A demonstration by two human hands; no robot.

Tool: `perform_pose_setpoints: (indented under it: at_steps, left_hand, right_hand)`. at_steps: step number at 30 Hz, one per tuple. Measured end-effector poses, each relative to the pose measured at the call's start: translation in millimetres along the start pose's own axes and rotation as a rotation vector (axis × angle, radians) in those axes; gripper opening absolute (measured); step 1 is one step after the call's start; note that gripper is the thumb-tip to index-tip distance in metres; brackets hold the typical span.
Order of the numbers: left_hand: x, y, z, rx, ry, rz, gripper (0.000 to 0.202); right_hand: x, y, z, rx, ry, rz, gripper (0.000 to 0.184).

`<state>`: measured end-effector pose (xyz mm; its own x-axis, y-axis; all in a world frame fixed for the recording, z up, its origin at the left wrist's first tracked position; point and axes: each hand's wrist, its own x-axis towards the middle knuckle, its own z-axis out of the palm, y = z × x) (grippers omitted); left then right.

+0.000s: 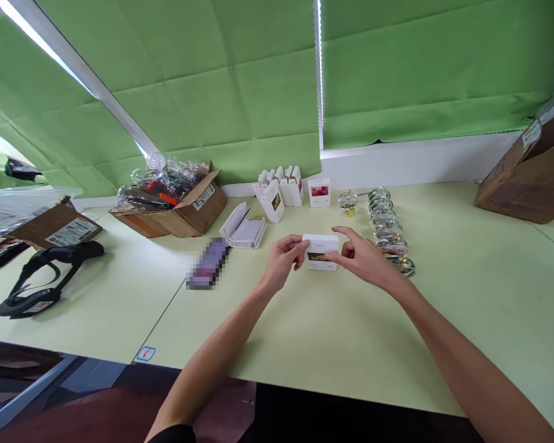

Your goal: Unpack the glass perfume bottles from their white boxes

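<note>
A small white box (pixel 320 242) with a dark picture band on its front stands upright on the table, between my two hands. My left hand (pixel 282 261) is closed in a pinch on the box's left edge. At the right edge, my right hand (pixel 357 255) has its thumb against the front, its index finger raised apart above the top corner and its other fingers curled. Beyond my right hand runs a row of clear glass-like bottles (pixel 384 220). One more such bottle (pixel 348 199) lies behind the box, with a gold cap (pixel 349 211) by it.
Several white boxes (pixel 277 203) stand at the back, near a box with a pink picture (pixel 319 193). Left are flattened white cartons (pixel 247 232), a blurred phone-like object (pixel 207 264), a filled cardboard box (pixel 184 212) and a black headset strap (pixel 50 277). Another cardboard box (pixel 526 178) sits far right.
</note>
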<state>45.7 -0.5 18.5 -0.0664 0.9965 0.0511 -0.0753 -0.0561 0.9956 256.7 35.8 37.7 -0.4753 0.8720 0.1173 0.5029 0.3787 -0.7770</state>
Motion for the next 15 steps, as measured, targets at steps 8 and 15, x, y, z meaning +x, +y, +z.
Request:
perform_pose_setpoints:
  at_steps: [8,15]
  left_hand:
    - [-20.3,5.9,-1.1,0.035,-0.043,0.027,0.029]
    - [-25.7,13.6,-7.5,0.182,-0.211,0.034,0.035]
  right_hand:
    - [-10.8,-11.2,-7.2,0.097,0.017,-0.084,0.033]
    - [-30.4,-7.9,-17.5,0.126,-0.015,-0.057,0.046]
